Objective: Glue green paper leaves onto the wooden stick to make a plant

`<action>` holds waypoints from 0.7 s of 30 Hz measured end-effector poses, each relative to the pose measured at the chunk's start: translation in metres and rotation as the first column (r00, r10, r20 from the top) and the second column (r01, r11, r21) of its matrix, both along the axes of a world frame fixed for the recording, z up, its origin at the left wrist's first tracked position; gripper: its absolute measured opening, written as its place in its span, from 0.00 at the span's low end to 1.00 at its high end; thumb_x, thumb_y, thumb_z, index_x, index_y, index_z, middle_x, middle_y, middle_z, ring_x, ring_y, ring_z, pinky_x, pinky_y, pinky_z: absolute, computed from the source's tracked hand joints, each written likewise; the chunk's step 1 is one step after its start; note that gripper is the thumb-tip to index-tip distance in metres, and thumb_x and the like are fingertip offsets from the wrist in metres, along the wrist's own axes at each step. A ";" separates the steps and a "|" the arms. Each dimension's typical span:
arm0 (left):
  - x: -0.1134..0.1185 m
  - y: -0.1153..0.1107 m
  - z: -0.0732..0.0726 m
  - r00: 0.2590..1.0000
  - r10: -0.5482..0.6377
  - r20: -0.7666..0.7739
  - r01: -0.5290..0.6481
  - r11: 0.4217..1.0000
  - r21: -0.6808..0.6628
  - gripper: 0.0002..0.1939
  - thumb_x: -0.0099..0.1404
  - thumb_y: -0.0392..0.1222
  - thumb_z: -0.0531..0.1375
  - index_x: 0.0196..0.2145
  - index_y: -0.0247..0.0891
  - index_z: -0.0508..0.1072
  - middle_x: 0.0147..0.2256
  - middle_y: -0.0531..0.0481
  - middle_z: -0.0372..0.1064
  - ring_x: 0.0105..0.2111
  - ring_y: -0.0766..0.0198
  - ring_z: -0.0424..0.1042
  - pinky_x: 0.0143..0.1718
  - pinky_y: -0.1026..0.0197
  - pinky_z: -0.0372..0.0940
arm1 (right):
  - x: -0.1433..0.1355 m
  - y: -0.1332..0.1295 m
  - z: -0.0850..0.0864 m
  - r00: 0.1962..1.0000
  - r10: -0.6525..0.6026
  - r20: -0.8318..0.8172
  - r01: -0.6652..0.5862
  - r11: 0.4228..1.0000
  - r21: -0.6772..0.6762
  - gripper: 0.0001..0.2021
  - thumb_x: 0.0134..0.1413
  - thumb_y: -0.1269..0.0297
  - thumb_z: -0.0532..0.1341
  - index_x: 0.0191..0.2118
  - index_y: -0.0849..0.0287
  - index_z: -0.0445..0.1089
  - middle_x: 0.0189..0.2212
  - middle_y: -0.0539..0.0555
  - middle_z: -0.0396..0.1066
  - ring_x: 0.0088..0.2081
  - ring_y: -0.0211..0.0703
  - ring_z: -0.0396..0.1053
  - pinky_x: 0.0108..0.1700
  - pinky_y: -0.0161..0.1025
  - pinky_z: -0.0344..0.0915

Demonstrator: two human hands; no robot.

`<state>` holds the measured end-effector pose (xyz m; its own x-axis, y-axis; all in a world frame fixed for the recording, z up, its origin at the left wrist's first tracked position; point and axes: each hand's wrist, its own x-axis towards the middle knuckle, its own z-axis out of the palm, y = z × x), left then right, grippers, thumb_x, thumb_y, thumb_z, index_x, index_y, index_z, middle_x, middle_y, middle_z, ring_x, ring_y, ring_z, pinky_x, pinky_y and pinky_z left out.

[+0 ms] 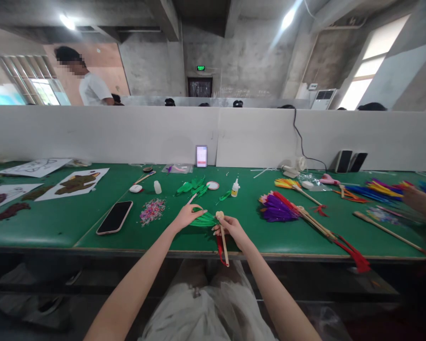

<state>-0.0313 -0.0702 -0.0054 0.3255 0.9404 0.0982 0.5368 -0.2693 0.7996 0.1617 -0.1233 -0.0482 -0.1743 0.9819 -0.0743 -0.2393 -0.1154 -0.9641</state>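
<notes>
Holding green feathers (205,220) (left hand (185,218)) and a wooden stick (225,247) (right hand (233,228)).

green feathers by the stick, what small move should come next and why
Probably smooth the green feathers gently with the left hand: its fingers are right at them, the feathers stretch sideways toward the wooden stick, and the right hand holds that stick near its wide end, so it should stay fairly steady.
</notes>
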 end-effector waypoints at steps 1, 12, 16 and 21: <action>0.000 0.000 0.001 1.000 -0.002 0.003 0.002 1.000 -0.006 0.24 0.50 0.60 0.59 0.29 0.34 0.75 0.13 0.56 0.52 0.15 0.68 0.51 0.19 0.64 0.43 | 0.000 0.000 0.000 1.000 0.001 0.000 -0.001 1.000 0.001 0.21 0.44 0.50 0.64 0.38 0.62 0.68 0.22 0.51 0.75 0.22 0.39 0.72 0.28 0.35 0.69; 0.001 -0.006 0.006 0.998 -0.002 0.067 0.006 0.998 -0.066 0.24 0.49 0.59 0.60 0.30 0.33 0.75 0.14 0.57 0.52 0.16 0.69 0.51 0.19 0.65 0.44 | 0.001 0.001 -0.001 1.000 0.029 -0.009 -0.029 1.000 0.012 0.21 0.41 0.50 0.66 0.37 0.63 0.68 0.22 0.51 0.74 0.21 0.39 0.72 0.28 0.35 0.68; 0.002 -0.008 0.004 0.995 -0.019 0.102 0.028 0.995 -0.092 0.23 0.49 0.59 0.60 0.29 0.33 0.75 0.18 0.53 0.62 0.21 0.68 0.58 0.21 0.65 0.50 | 0.001 0.001 0.000 0.999 0.032 -0.008 -0.032 0.999 0.014 0.20 0.41 0.51 0.66 0.36 0.62 0.68 0.22 0.51 0.74 0.22 0.39 0.72 0.28 0.36 0.69; 0.003 -0.006 -0.001 0.992 -0.036 0.121 0.048 0.994 -0.098 0.22 0.49 0.58 0.60 0.28 0.34 0.76 0.22 0.50 0.67 0.24 0.65 0.62 0.24 0.65 0.53 | 0.001 0.001 -0.001 1.000 0.021 -0.004 -0.021 1.000 0.021 0.20 0.44 0.51 0.64 0.36 0.62 0.68 0.22 0.52 0.74 0.22 0.39 0.72 0.27 0.35 0.69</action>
